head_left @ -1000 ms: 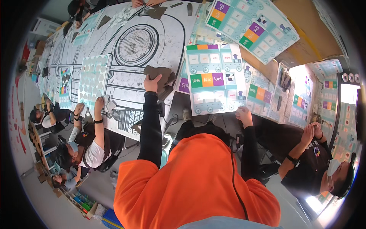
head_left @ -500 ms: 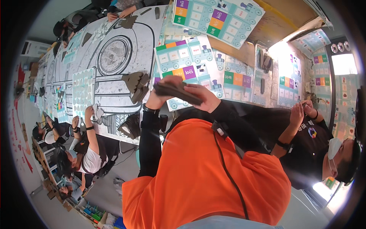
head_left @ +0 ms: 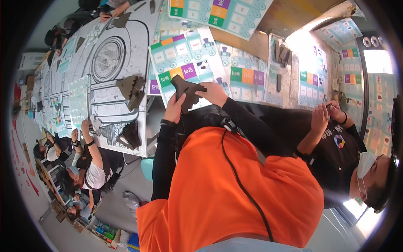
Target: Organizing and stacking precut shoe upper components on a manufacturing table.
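Note:
Between my two hands is a dark grey-brown flat cut piece (head_left: 187,91) with a notched, wavy outline, its broad face turned up. My left hand (head_left: 174,110) grips its lower left edge, thumb on top. At its right edge, my right hand (head_left: 214,94) pinches it between thumb and fingers. Whether it is one piece or a thin stack I cannot tell. Just beyond it lies a printed sheet (head_left: 176,52) with coloured blocks and train drawings. Similar dark cut pieces (head_left: 131,90) lie in a pile on the table to the left.
A long table with a car-drawing cover (head_left: 138,54) runs off to the left. Another dark pile (head_left: 129,135) sits at its near edge. More dark pieces (head_left: 282,54) lie on the right worktop. A masked co-worker (head_left: 336,138) stands close on my right; others work along the left.
The dark piece has turned from nearly edge-on to showing its broad face. Both hands have shifted their hold on it. The whole view has swung, so the table appears further left.

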Available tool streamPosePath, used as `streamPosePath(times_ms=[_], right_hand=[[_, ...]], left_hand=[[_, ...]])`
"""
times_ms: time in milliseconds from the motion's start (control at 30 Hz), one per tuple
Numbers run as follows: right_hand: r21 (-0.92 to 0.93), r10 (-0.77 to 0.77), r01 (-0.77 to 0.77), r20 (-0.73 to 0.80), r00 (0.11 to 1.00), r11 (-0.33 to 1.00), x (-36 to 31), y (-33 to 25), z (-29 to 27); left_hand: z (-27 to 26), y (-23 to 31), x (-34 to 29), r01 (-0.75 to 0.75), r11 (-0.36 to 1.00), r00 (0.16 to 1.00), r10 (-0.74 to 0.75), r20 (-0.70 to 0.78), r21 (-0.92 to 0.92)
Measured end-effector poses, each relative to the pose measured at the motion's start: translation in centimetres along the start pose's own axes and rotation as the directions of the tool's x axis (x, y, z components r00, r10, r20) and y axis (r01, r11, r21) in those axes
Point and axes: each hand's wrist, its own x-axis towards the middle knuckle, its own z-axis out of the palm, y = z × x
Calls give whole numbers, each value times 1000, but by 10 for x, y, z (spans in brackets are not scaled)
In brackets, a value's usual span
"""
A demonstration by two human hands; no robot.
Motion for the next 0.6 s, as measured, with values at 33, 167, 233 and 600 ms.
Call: streamPosePath(times_ms=[33,167,233,600], right_hand=[[-93,26,-25,8,1000,995,-5,-4,2],[-169,-49,4,-264,963,986,-18,11,23],[-163,21,-68,-275,961,984,-19,22,25],[157,469,-463,2,883,872,-14,128,4]], left_hand=[[-3,-12,4,18,1000,1000,-18,-13,15],[-4,-51,29,141,986,989,-145,-37,-85],[-3,-65,42,177,965,983,-181,-4,-193],[-80,-95,64,19,998,954,-3,-299,52]])
